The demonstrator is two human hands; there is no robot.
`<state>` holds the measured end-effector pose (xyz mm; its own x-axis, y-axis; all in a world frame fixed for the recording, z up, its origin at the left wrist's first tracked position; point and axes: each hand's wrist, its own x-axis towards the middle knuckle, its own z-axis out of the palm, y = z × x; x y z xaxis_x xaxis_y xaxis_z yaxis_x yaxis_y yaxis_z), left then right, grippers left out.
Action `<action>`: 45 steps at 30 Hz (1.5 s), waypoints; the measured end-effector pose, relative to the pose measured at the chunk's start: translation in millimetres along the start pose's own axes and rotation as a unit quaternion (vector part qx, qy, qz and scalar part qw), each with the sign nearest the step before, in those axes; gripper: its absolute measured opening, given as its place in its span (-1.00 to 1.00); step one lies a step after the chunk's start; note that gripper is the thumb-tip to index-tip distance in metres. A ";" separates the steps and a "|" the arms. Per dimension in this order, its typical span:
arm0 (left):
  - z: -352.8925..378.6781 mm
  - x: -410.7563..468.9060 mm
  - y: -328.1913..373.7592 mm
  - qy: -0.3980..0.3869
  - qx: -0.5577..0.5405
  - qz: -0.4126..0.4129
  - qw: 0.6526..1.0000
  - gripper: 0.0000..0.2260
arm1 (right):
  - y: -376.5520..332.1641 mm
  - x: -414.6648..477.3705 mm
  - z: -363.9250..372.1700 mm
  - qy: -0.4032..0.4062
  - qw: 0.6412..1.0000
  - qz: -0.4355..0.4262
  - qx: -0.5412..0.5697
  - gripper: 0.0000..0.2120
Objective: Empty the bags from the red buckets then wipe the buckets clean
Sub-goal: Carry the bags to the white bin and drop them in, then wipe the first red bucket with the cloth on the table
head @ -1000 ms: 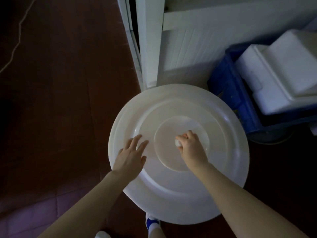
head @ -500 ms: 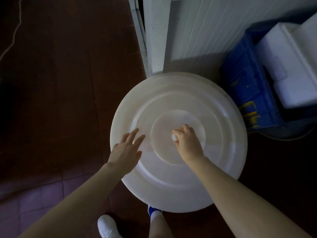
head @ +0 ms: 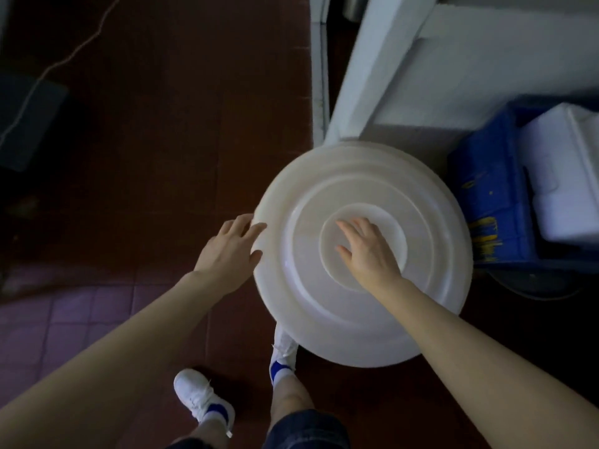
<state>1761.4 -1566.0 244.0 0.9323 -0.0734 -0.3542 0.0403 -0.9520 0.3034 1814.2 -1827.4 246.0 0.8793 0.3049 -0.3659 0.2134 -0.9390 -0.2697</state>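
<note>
white lid [head: 324, 319] hides what's beneath. left hand [head: 231, 251] grip released, fingers straight at rim, likely to lift. right hand [head: 369, 251] flat on centre, steadying, grasping nothing.

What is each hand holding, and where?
Nothing clearly gripped: the left hand touches the left rim of the white lid; the right hand lies spread over its centre.

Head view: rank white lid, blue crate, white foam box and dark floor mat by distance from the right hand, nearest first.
1. white lid: directly under the right hand, touching it.
2. blue crate: to the right, beside the lid.
3. white foam box: in the crate, farther right.
4. dark floor mat: far left, across the floor.
</note>
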 end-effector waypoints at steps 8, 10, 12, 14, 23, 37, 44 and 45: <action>-102.6 -151.6 -124.5 0.135 -0.016 -0.160 0.978 -0.50 | -205.9 -8.0 -52.5 0.010 0.978 -0.204 -0.046 -0.48; -125.6 -206.8 -164.1 0.166 -0.017 -0.208 0.964 -0.50 | -277.9 -18.6 -59.8 0.016 0.963 -0.261 -0.062 -0.48; -145.9 -269.3 -204.2 0.195 -0.025 -0.262 0.945 -0.51 | -354.7 -35.7 -63.4 0.019 0.944 -0.321 -0.072 -0.48; -162.9 -339.4 -243.0 0.226 -0.027 -0.314 0.922 -0.52 | -434.7 -60.1 -61.6 0.023 0.920 -0.382 -0.083 -0.48; -189.8 -671.1 -367.3 0.301 0.011 -0.561 0.771 -0.54 | -780.7 -223.6 9.4 -0.026 0.787 -0.599 -0.144 -0.46; -125.1 -1001.1 -469.9 0.286 -0.047 -0.806 0.516 -0.57 | -1131.7 -447.5 160.3 -0.100 0.550 -0.803 -0.207 -0.45; -140.0 -1092.5 -565.5 0.285 -0.071 -0.852 0.432 -0.57 | -1296.1 -503.2 222.6 -0.108 0.458 -0.851 -0.232 -0.46; -142.8 -1102.9 -580.8 0.281 -0.070 -0.856 0.429 -0.57 | -1319.2 -509.2 230.2 -0.104 0.446 -0.857 -0.238 -0.46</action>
<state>761.1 -889.7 584.7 -0.5683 0.8176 0.0923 0.8226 0.5618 0.0885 986.9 -707.3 583.0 -0.7959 0.6009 -0.0742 0.6054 0.7882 -0.1103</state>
